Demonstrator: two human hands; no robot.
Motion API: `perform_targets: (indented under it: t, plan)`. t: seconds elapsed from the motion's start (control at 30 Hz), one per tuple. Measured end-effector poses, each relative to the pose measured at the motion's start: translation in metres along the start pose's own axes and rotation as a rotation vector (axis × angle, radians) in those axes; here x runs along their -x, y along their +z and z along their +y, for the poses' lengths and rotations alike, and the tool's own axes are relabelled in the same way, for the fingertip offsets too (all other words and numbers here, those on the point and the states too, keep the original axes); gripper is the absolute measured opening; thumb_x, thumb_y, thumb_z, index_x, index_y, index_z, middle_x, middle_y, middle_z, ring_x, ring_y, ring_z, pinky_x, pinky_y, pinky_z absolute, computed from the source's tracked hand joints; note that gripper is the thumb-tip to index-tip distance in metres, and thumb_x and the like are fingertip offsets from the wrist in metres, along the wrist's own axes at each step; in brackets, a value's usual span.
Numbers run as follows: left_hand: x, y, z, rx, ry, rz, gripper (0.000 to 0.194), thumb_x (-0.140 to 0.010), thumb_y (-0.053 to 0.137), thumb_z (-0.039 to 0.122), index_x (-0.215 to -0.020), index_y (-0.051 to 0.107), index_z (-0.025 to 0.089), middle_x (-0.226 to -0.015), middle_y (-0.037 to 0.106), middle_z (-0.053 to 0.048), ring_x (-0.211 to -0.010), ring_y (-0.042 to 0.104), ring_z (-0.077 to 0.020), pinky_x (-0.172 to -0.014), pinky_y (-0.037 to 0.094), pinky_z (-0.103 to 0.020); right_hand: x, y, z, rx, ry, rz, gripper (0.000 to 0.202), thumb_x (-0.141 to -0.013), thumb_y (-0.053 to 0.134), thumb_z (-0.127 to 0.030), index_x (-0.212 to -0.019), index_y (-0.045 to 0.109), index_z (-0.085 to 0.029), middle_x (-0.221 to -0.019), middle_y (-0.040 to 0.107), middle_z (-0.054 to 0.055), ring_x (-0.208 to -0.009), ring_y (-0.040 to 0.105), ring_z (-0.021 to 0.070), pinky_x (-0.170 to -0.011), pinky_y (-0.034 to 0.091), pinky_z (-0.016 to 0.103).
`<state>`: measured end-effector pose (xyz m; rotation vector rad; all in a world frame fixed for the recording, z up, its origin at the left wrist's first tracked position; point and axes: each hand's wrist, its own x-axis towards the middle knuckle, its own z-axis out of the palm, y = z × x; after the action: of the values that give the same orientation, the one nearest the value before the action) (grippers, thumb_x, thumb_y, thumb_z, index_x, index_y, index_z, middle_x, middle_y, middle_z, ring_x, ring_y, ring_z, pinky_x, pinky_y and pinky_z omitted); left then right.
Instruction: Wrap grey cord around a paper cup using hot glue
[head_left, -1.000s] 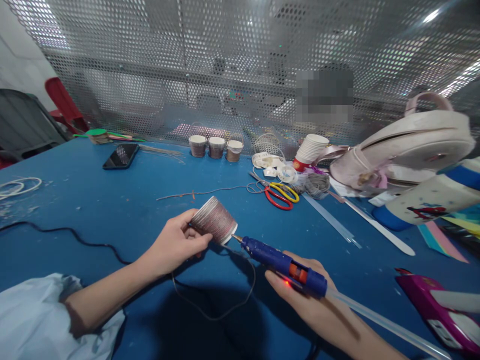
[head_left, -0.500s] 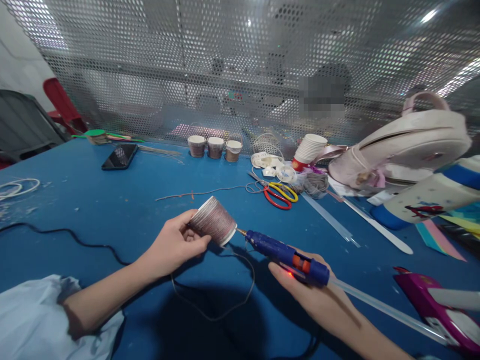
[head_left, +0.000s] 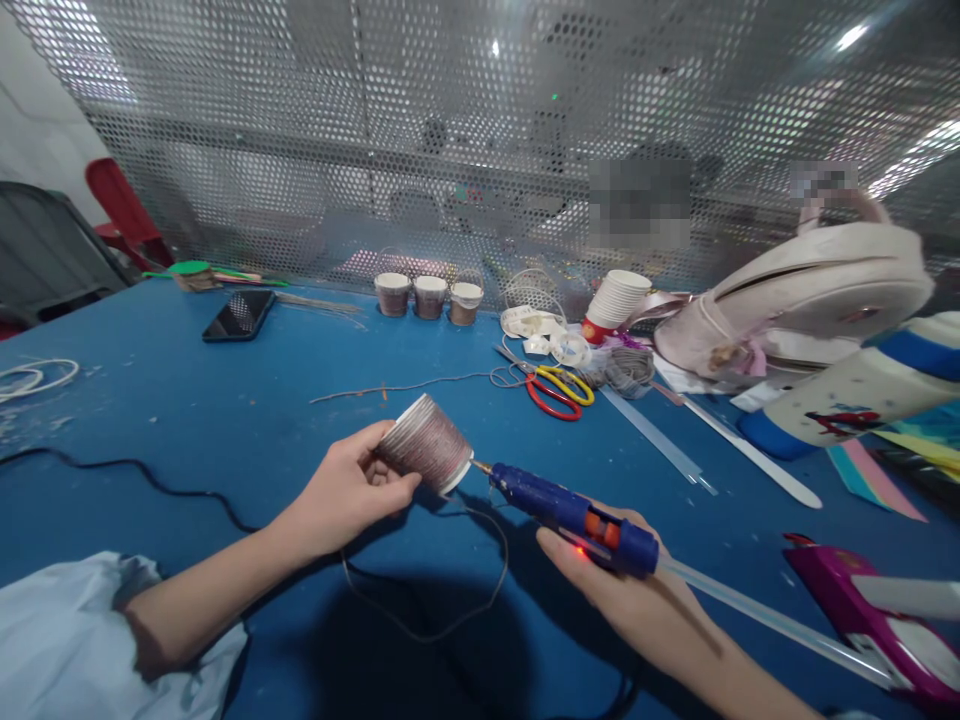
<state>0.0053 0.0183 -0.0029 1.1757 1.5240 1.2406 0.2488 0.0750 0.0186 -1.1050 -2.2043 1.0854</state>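
Glue gun [head_left: 574, 510] nudged slightly up and rightward, its tip (red light glowing behind) at the tilted wrapped cup [head_left: 429, 446], right hand [head_left: 622, 575] closed round it from below, left hand [head_left: 360, 485] pinching the cup's left side.

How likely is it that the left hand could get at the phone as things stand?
Probably yes, with a stretch: the phone lies uncovered and nothing seems to stand between it and the left hand. That hand holds the cup, though, and would likely need freeing.
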Motion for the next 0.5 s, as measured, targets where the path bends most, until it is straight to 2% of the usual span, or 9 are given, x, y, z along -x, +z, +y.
perform_targets:
  t: [0.17, 0.3, 0.5]
  plan:
    - [-0.0004, 0.0002, 0.0002, -0.008, -0.015, 0.002, 0.021, -0.067, 0.065, 0.021, -0.084, 0.055, 0.017, -0.050, 0.051, 0.008, -0.043, 0.050, -0.0079, -0.043, 0.040, -0.018, 0.0041, 0.0011, -0.0002, 0.083, -0.083, -0.042, 0.032, -0.083, 0.051, -0.036, -0.059, 0.037, -0.021, -0.053, 0.038, -0.005, -0.047, 0.035, 0.0090, -0.047, 0.033, 0.022]
    - [-0.0010, -0.0016, -0.0025, 0.012, -0.039, -0.005, 0.024, -0.069, 0.065, 0.023, -0.089, 0.055, 0.017, -0.050, 0.051, 0.008, -0.042, 0.052, -0.0089, -0.042, 0.041, -0.019, 0.0040, 0.0034, 0.0029, 0.091, -0.126, -0.084, 0.033, -0.083, 0.050, -0.035, -0.058, 0.035, -0.021, -0.053, 0.037, -0.006, -0.046, 0.033, 0.0082, -0.044, 0.030, 0.021]
    - [-0.0014, -0.0035, -0.0055, 0.037, -0.057, -0.024, 0.026, -0.071, 0.064, 0.024, -0.094, 0.054, 0.016, -0.050, 0.052, 0.007, -0.042, 0.052, -0.0093, -0.041, 0.040, -0.019, 0.0001, 0.0018, 0.0015, 0.006, -0.049, -0.024, 0.031, -0.081, 0.053, -0.036, -0.059, 0.038, -0.021, -0.052, 0.034, -0.006, -0.047, 0.031, 0.0086, -0.045, 0.031, 0.022]
